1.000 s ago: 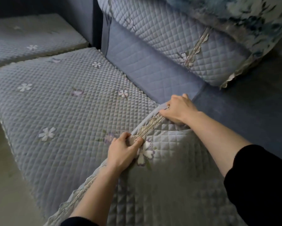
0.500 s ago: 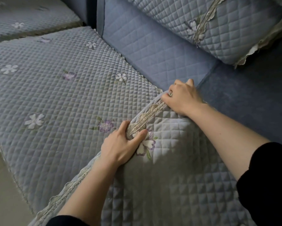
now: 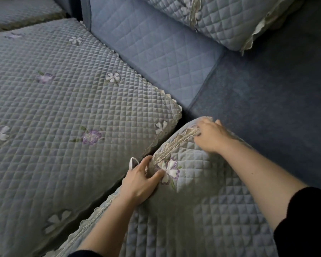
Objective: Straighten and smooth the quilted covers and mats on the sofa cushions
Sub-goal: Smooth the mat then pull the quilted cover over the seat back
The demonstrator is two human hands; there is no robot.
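Fingers (image 3: 146, 161) pinching lace trim (image 3: 176, 143), quilted cover (image 3: 202, 182) beneath

no readable text, labels or numbers show on anything here.

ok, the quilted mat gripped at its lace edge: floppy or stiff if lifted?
Likely floppy: the quilted mat humps and folds where the left hand and right hand grip its lace edge. Probably light, as finger grips alone hold it up.
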